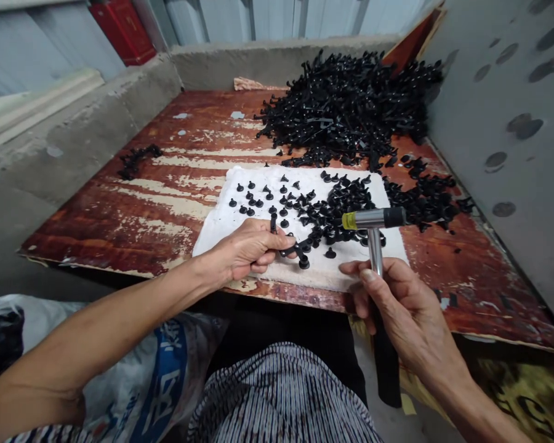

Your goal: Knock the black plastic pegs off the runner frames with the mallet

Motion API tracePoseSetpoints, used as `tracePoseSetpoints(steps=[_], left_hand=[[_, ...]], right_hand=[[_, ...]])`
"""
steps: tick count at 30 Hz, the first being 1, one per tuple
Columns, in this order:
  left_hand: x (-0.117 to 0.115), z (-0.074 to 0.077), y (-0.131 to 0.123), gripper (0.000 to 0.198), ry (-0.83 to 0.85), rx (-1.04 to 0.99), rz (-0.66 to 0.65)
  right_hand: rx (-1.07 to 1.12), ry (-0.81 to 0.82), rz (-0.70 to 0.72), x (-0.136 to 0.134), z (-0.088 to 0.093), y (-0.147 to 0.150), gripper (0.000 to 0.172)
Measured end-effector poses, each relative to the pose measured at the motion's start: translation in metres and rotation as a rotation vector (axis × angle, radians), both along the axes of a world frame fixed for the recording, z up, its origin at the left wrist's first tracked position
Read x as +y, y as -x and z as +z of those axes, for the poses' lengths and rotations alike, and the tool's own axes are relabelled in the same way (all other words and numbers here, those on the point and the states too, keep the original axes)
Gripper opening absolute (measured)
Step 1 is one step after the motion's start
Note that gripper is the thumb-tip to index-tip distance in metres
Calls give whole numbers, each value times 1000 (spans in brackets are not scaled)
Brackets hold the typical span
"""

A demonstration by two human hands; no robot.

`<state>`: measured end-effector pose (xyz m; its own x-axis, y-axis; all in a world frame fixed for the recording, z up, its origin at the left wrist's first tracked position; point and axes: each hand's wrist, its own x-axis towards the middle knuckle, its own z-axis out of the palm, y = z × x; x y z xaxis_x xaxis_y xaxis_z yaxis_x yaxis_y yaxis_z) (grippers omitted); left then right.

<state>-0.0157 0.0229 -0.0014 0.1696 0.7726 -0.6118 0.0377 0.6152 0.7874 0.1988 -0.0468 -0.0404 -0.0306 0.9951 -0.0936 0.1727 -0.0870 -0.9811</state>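
My left hand (252, 246) pinches a branched black plastic piece (289, 249) above the near edge of a white cloth-like pad (212, 237). One arm of the piece points up past my thumb, and another reaches right to a round-ended part. In my right hand (401, 289) is a small mallet (373, 218), gripped where the metal shaft meets the black handle. Its head has a yellow face to the left and a black face to the right. Small black flanged plastic parts (249, 197) are scattered on the pad, thicker toward its right side.
A large heap of black plastic pieces (346, 104) lies at the back right of the worn red-brown board (166, 203). A smaller black cluster (138, 161) sits on the left. A grey spotted panel (503, 141) bounds the right side. Below left is a white-and-blue sack (166, 369).
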Motion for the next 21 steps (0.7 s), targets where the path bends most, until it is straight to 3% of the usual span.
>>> tracePoseSetpoints(steps=[21], left_hand=[[3, 3, -8, 23, -4, 97, 43]], right_hand=[[69, 24, 14, -1, -11, -7, 36]])
